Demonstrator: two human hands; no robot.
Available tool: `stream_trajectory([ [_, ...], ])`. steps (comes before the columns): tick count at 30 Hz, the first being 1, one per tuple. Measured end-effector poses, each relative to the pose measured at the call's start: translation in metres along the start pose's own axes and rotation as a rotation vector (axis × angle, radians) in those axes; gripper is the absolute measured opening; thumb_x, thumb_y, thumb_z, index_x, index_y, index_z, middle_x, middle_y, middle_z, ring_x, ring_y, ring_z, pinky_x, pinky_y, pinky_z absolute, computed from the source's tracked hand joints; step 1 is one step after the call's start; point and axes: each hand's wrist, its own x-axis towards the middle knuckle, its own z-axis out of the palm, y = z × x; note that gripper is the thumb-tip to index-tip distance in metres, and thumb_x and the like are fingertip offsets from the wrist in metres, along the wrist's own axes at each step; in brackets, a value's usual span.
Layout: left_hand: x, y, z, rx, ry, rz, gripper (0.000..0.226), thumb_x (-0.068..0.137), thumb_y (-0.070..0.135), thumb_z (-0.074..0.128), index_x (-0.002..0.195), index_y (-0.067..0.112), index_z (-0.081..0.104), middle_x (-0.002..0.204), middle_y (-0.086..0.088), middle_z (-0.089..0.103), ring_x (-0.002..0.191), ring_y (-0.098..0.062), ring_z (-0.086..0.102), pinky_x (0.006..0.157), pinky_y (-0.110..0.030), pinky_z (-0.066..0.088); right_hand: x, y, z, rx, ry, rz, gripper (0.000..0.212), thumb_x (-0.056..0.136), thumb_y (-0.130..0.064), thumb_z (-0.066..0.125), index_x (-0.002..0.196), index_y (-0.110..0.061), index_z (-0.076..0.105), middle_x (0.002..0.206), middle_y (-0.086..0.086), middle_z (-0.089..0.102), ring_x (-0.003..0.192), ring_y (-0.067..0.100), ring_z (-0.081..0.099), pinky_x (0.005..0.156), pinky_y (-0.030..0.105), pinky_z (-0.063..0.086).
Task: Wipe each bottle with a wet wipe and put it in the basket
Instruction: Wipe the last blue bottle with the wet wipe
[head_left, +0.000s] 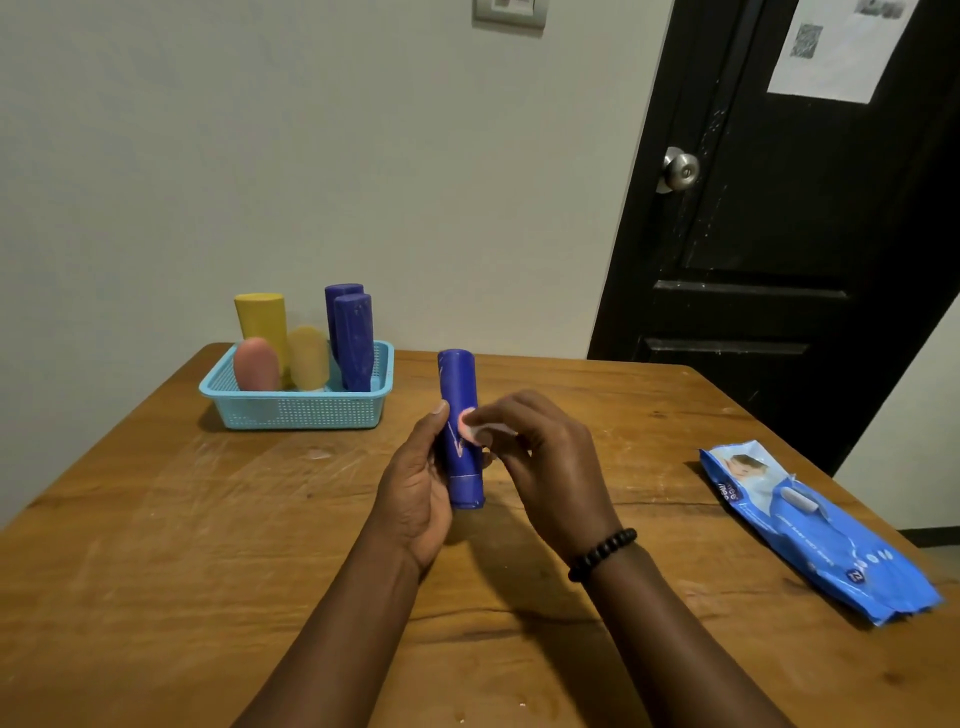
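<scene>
Blue bottle (460, 431) upright between both hands, gripped by left hand (415, 499), with right hand (540, 457) pinching a wet wipe (475, 432) against its side. Beyond left hand, basket (296, 410) near the counter (156, 545) far edge; right of right hand, wipes pack (815, 535) near the right edge, bare wood between.

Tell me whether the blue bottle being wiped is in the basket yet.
Not yet. The left hand grips the blue bottle above the table, right of the basket.

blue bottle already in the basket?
No, the left hand grips the blue bottle over the table, right of the basket.
</scene>
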Motion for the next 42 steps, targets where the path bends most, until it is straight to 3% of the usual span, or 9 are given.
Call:
stream_trajectory([
  [4,-0.001,0.0,-0.003,0.015,0.049,-0.009,0.035,0.094,0.03,0.058,0.122,0.01,0.061,0.106,-0.013,0.073,0.096,-0.02,0.068,0.084,-0.035,0.055,-0.03,0.004,0.005,-0.017,-0.129,-0.053,0.022,0.086,-0.013,0.06,0.105,-0.019,0.069,0.113,-0.008,0.061,0.102,-0.002,0.057,0.085,0.012,0.05],
  [8,-0.002,-0.001,-0.001,-0.003,0.095,-0.034,0.029,0.092,0.025,0.061,0.117,0.011,0.062,0.105,-0.014,0.069,0.098,-0.023,0.062,0.083,-0.037,0.053,-0.04,0.01,-0.005,0.051,-0.24,0.036,0.023,0.087,-0.004,0.065,0.103,-0.019,0.072,0.11,-0.012,0.062,0.1,-0.001,0.058,0.082,0.013,0.051],
  [14,-0.002,-0.004,0.001,-0.031,0.001,-0.02,0.031,0.096,0.02,0.056,0.126,0.012,0.06,0.1,-0.008,0.072,0.091,-0.017,0.064,0.086,-0.034,0.049,0.002,-0.002,-0.021,0.106,0.035,0.072,0.023,0.089,-0.007,0.064,0.108,-0.02,0.069,0.108,-0.009,0.064,0.101,-0.001,0.058,0.082,0.011,0.049],
  [17,-0.002,-0.004,0.001,0.025,-0.04,0.002,0.027,0.098,0.023,0.052,0.122,0.017,0.061,0.109,-0.01,0.072,0.1,-0.019,0.065,0.089,-0.034,0.047,0.029,-0.009,-0.021,0.059,0.125,0.038,0.021,0.09,-0.007,0.065,0.108,-0.017,0.068,0.109,-0.004,0.064,0.1,0.001,0.059,0.081,0.008,0.048],
  [21,-0.002,-0.005,0.002,0.061,-0.038,0.004,0.023,0.101,0.024,0.049,0.118,0.017,0.062,0.104,-0.009,0.073,0.096,-0.02,0.062,0.085,-0.035,0.048,0.044,-0.011,-0.015,-0.012,0.088,-0.001,0.023,0.088,-0.004,0.066,0.107,-0.016,0.069,0.11,-0.002,0.064,0.1,0.006,0.059,0.083,0.017,0.052],
  [25,-0.002,-0.005,0.001,0.04,-0.01,0.01,0.025,0.1,0.026,0.049,0.121,0.017,0.061,0.104,-0.008,0.073,0.092,-0.018,0.064,0.086,-0.036,0.05,0.021,-0.006,-0.008,0.013,-0.018,-0.023,0.024,0.086,-0.001,0.064,0.104,-0.015,0.069,0.109,-0.006,0.061,0.098,-0.001,0.057,0.084,0.008,0.047],
  [34,-0.001,-0.002,0.0,0.07,0.071,0.028,0.019,0.102,0.028,0.048,0.112,0.019,0.061,0.098,-0.011,0.069,0.089,-0.02,0.06,0.079,-0.036,0.049,-0.042,0.008,-0.009,0.149,-0.195,0.067,0.027,0.086,0.002,0.065,0.101,-0.018,0.074,0.106,-0.013,0.065,0.1,0.0,0.062,0.081,0.015,0.052],
  [38,-0.002,-0.004,0.005,0.068,0.048,0.031,0.02,0.103,0.028,0.046,0.108,0.018,0.063,0.091,-0.009,0.07,0.085,-0.018,0.062,0.082,-0.035,0.05,-0.025,0.001,-0.019,0.192,-0.066,0.106,0.022,0.089,-0.005,0.064,0.104,-0.021,0.07,0.106,-0.013,0.065,0.102,0.003,0.061,0.083,0.021,0.054],
  [42,-0.002,-0.007,0.006,0.053,0.041,0.034,0.025,0.103,0.031,0.044,0.111,0.017,0.063,0.084,-0.005,0.073,0.08,-0.015,0.065,0.076,-0.032,0.052,-0.011,-0.009,-0.011,0.085,-0.041,0.062,0.028,0.087,0.0,0.064,0.106,-0.02,0.07,0.108,-0.009,0.064,0.102,-0.002,0.058,0.083,0.009,0.049],
])
